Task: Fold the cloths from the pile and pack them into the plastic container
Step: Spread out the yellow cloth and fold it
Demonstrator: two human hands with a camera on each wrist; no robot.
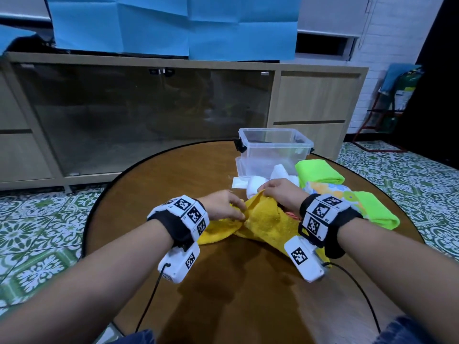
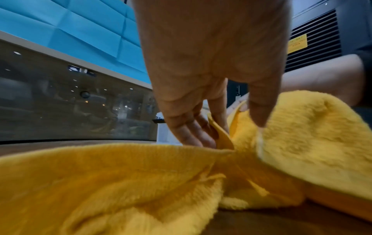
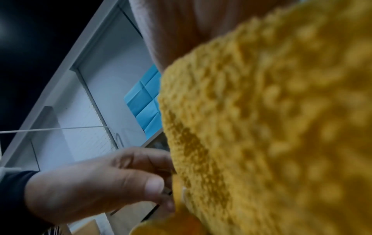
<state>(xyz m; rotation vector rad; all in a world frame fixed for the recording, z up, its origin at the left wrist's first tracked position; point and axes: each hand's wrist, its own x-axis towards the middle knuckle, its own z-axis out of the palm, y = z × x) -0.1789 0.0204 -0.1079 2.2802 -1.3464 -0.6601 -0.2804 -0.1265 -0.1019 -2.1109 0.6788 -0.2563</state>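
Note:
A yellow terry cloth (image 1: 265,224) lies crumpled on the round wooden table (image 1: 223,281) between my hands. My left hand (image 1: 241,214) pinches a fold of its edge between thumb and fingers; the left wrist view shows the left hand (image 2: 217,135) on the yellow cloth (image 2: 130,182). My right hand (image 1: 263,191) grips a raised edge of the same cloth, lifting it a little. In the right wrist view the yellow cloth (image 3: 271,127) fills most of the frame and hides my right fingers. The clear plastic container (image 1: 250,150) stands open behind my hands.
The pile sits right of my hands: a white cloth (image 1: 254,186), a bright green cloth (image 1: 320,171), a second green cloth (image 1: 377,211) and a patterned cloth (image 1: 330,191). A long cabinet (image 1: 149,115) with glass doors stands beyond the table. Cables hang from both wrist cameras.

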